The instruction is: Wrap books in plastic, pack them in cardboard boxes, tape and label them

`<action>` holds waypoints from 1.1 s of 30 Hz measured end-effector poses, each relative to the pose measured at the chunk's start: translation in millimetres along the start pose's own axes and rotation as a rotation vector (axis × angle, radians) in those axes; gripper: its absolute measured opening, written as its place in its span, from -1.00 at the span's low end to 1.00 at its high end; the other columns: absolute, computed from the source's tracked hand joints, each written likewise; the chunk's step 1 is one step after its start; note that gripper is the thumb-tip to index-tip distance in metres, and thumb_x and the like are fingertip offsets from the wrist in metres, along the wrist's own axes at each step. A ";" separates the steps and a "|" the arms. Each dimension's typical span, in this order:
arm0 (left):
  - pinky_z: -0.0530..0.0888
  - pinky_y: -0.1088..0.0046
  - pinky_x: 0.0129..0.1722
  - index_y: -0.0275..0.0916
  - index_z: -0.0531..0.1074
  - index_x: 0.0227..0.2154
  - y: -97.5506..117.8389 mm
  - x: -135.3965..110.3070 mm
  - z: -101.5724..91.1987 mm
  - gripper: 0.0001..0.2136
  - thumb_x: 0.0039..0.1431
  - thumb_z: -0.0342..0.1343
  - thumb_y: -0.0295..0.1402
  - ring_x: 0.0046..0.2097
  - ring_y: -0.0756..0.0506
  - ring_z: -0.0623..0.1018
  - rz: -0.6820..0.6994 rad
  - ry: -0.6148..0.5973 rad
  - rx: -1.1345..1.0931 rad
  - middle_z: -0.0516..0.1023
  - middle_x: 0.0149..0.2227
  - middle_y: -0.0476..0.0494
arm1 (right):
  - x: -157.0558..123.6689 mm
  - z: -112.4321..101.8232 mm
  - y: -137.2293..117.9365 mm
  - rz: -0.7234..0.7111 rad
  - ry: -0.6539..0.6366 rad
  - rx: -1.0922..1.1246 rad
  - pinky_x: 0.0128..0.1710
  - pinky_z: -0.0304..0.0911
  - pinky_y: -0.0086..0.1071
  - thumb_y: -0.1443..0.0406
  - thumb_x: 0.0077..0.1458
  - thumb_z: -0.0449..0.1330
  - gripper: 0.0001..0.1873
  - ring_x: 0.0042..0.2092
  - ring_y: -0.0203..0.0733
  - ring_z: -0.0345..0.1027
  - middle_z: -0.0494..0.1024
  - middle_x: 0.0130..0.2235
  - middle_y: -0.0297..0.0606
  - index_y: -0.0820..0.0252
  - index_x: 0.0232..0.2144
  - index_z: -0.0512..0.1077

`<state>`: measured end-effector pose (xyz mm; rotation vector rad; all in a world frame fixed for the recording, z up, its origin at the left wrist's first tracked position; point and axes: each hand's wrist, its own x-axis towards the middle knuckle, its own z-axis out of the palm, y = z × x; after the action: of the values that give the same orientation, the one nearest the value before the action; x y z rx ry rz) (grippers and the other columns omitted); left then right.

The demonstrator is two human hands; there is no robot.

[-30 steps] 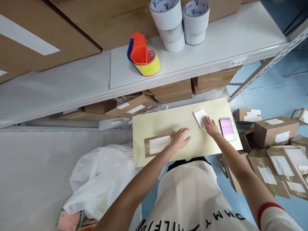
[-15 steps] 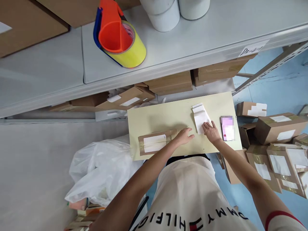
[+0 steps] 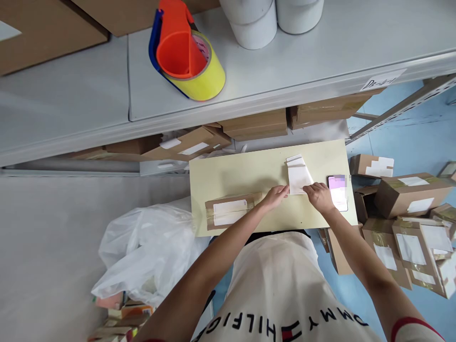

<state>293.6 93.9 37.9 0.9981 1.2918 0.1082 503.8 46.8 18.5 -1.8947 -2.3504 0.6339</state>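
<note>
On the table (image 3: 263, 166), taped carton (image 3: 230, 212), white papers (image 3: 298, 179) pinched in right hand (image 3: 320, 196)

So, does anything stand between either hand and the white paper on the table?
Nothing visible does. The right hand pinches the white paper at its near right corner; the left hand is at the near left. The phone and parcel lie off to the sides.

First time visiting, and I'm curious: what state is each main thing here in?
White paper: near corner in right hand
Parcel on table: taped shut, labelled
Phone: screen lit
Tape dispenser: loaded with yellow tape
White plastic bag: crumpled
White rolls: stacked
Labelled box under shelf: open
</note>
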 end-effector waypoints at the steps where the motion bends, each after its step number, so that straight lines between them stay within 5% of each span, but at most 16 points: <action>1: 0.48 0.30 -0.08 -0.26 0.46 -0.12 5.2 -1.4 1.9 -0.57 0.23 -0.01 0.01 -0.04 -0.19 0.58 -0.035 -0.002 -0.067 0.57 0.00 -0.27 | -1.5 -1.6 -3.1 -0.019 0.021 -0.007 -0.24 0.05 -0.30 0.40 0.27 -0.05 -0.66 -0.27 -0.09 0.35 0.60 -0.37 -0.13 0.20 -0.26 0.54; 7: 0.48 0.43 -0.21 -0.28 0.46 -0.23 26.0 -8.5 11.5 -0.77 0.11 0.16 -0.24 -0.19 -0.09 0.61 -0.105 0.003 -0.243 0.60 -0.18 -0.21 | -12.8 -5.1 -21.9 -0.158 0.164 0.011 -0.22 0.12 -0.26 0.37 0.29 -0.05 -0.67 -0.29 -0.10 0.30 0.53 -0.41 -0.14 0.19 -0.35 0.50; 11: 0.39 0.50 -0.40 -0.28 0.47 -0.31 25.5 -9.5 0.3 -0.85 0.01 0.15 -0.39 -0.40 -0.02 0.51 0.035 0.079 -0.024 0.56 -0.40 -0.08 | -16.7 -11.2 -22.7 -0.225 0.366 0.228 -0.12 0.24 -0.13 0.06 0.21 0.11 -0.63 -0.09 0.04 0.34 0.50 -0.11 0.00 0.21 -0.13 0.47; 14: 0.33 0.51 -0.46 -0.27 0.44 -0.46 26.6 -13.8 -17.3 -0.90 -0.02 0.18 -0.34 -0.45 -0.02 0.46 0.128 0.102 0.131 0.52 -0.49 -0.04 | -12.1 -20.8 -14.3 -0.102 0.464 0.452 -0.03 0.28 -0.02 -0.02 0.15 0.14 -0.43 0.06 0.13 0.29 0.40 0.03 0.04 0.18 0.09 0.34; 19: 0.30 0.53 -0.48 -0.27 0.40 -0.59 40.2 -29.8 -38.7 -0.75 -0.11 0.31 -0.22 -0.50 0.02 0.43 0.097 0.096 0.046 0.46 -0.57 0.03 | 2.1 -29.6 -5.0 0.020 0.384 0.718 -0.07 0.34 0.01 0.06 0.15 0.14 -0.29 0.09 0.09 0.33 0.32 0.20 -0.01 0.01 0.29 0.05; 22: 0.38 0.50 -0.44 -0.30 0.43 -0.58 48.4 -36.8 -42.9 -0.69 -0.18 0.39 -0.18 -0.49 0.03 0.45 -0.009 -0.016 -0.101 0.45 -0.57 0.02 | 8.4 -29.6 -11.8 0.010 0.410 0.726 -0.01 0.31 0.02 0.08 0.10 0.20 -0.34 0.12 0.10 0.33 0.39 0.17 -0.02 0.05 0.22 0.18; 26: 0.50 0.35 -0.31 -0.31 0.49 -0.43 51.8 -36.6 -49.7 -0.61 -0.09 0.35 -0.05 -0.36 -0.07 0.54 -0.112 -0.101 -0.261 0.51 -0.45 -0.13 | 15.4 -31.1 -25.5 0.149 0.423 0.720 -0.16 0.37 -0.15 0.16 0.20 0.07 -0.72 -0.12 -0.02 0.47 0.58 -0.14 -0.12 0.13 -0.12 0.44; 29: 0.51 0.23 -0.18 -0.24 0.47 -0.18 53.1 -38.4 -57.6 -0.50 0.16 0.01 0.14 -0.15 -0.17 0.57 0.103 0.221 -0.260 0.55 -0.23 -0.26 | 21.4 -33.7 -31.3 0.231 0.391 0.640 -0.28 0.33 -0.25 0.22 0.24 -0.01 -0.74 -0.25 -0.07 0.46 0.58 -0.23 -0.15 0.15 -0.26 0.46; 31: 0.45 0.15 -0.02 -0.19 0.41 -0.04 57.8 -45.7 -58.6 -0.45 0.19 -0.08 0.16 0.07 -0.24 0.48 0.456 0.498 -0.067 0.48 0.00 -0.31 | 26.1 -34.8 -34.4 0.241 0.353 0.528 -0.33 0.28 -0.29 0.24 0.24 0.00 -0.76 -0.29 -0.08 0.45 0.57 -0.28 -0.14 0.16 -0.30 0.45; 33: 0.33 0.09 0.14 -0.19 0.36 0.05 67.0 -56.8 -52.1 -0.42 0.13 0.06 0.13 0.21 -0.29 0.35 0.828 0.617 0.294 0.38 0.14 -0.33 | 31.3 -35.0 -39.0 0.222 0.292 0.394 -0.39 0.21 -0.32 0.27 0.23 0.02 -0.79 -0.35 -0.09 0.43 0.56 -0.33 -0.14 0.17 -0.33 0.44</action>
<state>261.5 130.0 127.9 1.8028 1.3743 0.9421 470.4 79.9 57.5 -1.9205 -1.7092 0.7166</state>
